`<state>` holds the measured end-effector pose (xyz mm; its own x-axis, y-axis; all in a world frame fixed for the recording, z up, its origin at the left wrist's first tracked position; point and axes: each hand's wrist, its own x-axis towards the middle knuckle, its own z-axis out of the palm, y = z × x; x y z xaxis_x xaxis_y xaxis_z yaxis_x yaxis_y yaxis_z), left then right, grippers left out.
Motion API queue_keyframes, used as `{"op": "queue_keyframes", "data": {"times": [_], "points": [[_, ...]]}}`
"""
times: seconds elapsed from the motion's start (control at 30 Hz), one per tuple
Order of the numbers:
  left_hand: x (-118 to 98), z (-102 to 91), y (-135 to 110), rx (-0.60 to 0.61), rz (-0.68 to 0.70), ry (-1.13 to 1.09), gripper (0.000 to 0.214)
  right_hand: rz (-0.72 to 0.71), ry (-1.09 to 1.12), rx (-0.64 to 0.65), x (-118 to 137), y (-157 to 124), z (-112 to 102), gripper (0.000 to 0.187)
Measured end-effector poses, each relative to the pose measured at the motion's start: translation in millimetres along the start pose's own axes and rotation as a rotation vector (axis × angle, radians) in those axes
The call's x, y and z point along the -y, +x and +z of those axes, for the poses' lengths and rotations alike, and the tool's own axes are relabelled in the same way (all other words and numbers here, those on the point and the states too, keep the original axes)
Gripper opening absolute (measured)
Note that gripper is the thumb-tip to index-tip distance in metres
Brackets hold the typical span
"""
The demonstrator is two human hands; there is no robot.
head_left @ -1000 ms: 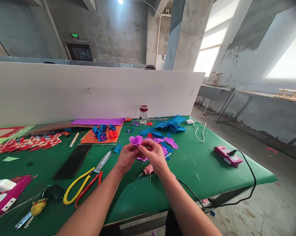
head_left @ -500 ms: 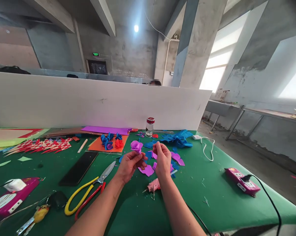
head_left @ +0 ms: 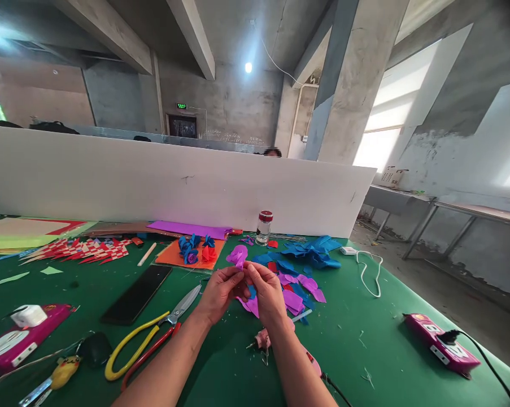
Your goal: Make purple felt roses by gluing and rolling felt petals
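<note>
A purple paper flower (head_left: 238,256) is held upright above the worktop (head_left: 335,353), its petals curled around a closed centre, the outer ones flaring at the top and narrowing to a thin base. The left hand (head_left: 221,293) and right hand (head_left: 268,294) meet under it, both pinching it low down between thumb and forefinger. Their tips cover the base, so I can't tell whether there is a stem. Loose purple petals (head_left: 295,303) lie behind the right hand, partly screened by it. The right forearm (head_left: 297,364) hides much of the pink glue gun (head_left: 263,338); only its nozzle end and part of the rear show. 1 red handle of the scissors (head_left: 169,320) slips partly behind the left forearm (head_left: 174,362). At left, 1 magenta socket block (head_left: 53,325) is cut off by the edge.
</note>
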<state>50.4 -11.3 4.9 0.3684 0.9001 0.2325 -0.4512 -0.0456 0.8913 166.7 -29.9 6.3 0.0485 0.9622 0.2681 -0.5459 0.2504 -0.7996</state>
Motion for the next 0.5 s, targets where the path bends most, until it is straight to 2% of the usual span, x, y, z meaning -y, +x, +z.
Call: {"op": "queue_keyframes", "data": {"times": [0.23,0.5], "points": [[4.6,4.6,-1.7,0.038,0.009,0.079,0.026,-0.026,0.037,-0.060,-0.4,-2.1,1.4,0.029],[4.8,7.6,-2.8,-0.010,0.008,0.119,0.030,-0.023,0.014,-0.099,-4.6,-2.3,2.1,0.034]]}}
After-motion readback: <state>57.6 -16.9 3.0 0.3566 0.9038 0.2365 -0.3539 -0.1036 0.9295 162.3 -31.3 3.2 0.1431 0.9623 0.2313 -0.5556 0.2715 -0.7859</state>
